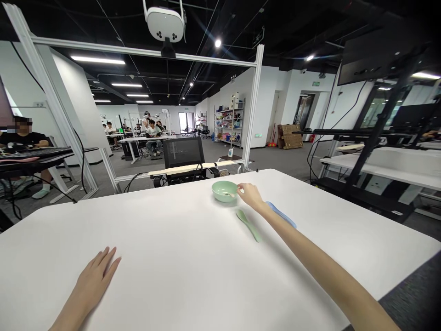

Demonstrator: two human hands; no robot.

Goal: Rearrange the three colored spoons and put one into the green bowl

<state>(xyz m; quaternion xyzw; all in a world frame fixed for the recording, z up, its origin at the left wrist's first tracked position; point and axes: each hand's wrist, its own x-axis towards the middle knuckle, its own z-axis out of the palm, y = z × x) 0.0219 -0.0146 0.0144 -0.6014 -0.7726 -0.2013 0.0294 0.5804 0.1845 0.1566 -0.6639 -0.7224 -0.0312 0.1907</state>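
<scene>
A light green bowl [224,191] stands upright near the far edge of the white table [165,257]. Some small pale thing lies inside it, too small to name. My right hand [250,196] reaches forward, its thumb and fingers pinched together at the bowl's right rim. Just short of the bowl lies a green spoon [248,226], its handle toward me. A blue utensil [280,214], partly covered by my right forearm, rests farther right. My left hand [94,276] lies flat at the near left, fingers stretched out, with nothing in it.
Beyond the table stand a black mesh chair [183,154] and a metal frame [255,105] that carries a white device [165,24] overhead. A black stand [372,151] is at the right. One person [24,138] sits at the far left; several others are farther back.
</scene>
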